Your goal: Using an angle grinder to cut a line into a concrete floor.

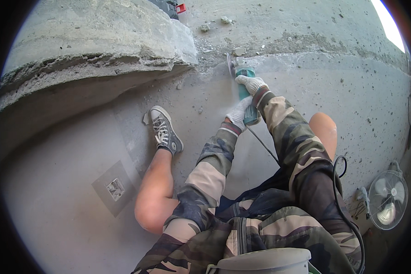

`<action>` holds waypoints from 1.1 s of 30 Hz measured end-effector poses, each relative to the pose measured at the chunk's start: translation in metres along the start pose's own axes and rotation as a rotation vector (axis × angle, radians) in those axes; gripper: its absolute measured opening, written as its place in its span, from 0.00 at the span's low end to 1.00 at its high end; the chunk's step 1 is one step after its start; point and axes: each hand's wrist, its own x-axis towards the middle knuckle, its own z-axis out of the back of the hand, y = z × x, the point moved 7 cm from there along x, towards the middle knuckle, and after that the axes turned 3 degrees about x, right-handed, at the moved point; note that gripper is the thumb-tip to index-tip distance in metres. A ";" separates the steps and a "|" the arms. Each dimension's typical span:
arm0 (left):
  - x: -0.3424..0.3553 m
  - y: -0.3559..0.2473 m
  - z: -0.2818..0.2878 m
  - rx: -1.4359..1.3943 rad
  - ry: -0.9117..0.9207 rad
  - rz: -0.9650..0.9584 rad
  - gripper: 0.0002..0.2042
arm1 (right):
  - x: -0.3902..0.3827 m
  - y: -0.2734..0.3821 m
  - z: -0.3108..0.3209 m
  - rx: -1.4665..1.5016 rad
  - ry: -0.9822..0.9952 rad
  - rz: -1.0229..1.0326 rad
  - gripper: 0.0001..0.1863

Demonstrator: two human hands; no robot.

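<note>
Your angle grinder [243,92] is teal, its thin disc [229,65] beyond your grip: right hand [252,84] clamped round its front, left hand [239,112] round its rear.

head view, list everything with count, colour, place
angle grinder: 1, teal, in both hands
disc: 1, grey, grinder's far end
cord: two stretches, dark, grinder's near end and lower right
fan: 1, grey, lower right
recessed box: 1, pale, lower left
concrete ledge: 1, grey, upper left
rubble: many pieces, grey, upper centre
concrete surface: 1, grey, throughout
object: 1, dark with red part, top edge
rounded object: 1, pale grey, bottom edge
shoe: 1, grey, left of centre
camouflage sleeves: 2, green-brown, centre
legs: 2, bare, beside sleeves
left hand: 1, white-gloved, grinder's near end
right hand: 1, white-gloved, nearer the disc
</note>
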 end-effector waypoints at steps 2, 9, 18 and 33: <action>-0.001 0.001 -0.003 0.014 -0.020 0.014 0.16 | 0.004 -0.003 0.004 -0.030 0.003 0.013 0.26; 0.000 0.002 0.002 -0.042 -0.026 0.004 0.15 | -0.003 0.005 0.001 -0.090 -0.010 0.020 0.27; -0.046 0.010 -0.023 0.091 -0.094 -0.128 0.15 | -0.053 -0.003 0.012 0.084 0.101 -0.015 0.25; -0.138 0.067 -0.087 0.193 -0.156 -0.028 0.18 | -0.161 -0.019 0.036 0.309 0.500 -0.125 0.25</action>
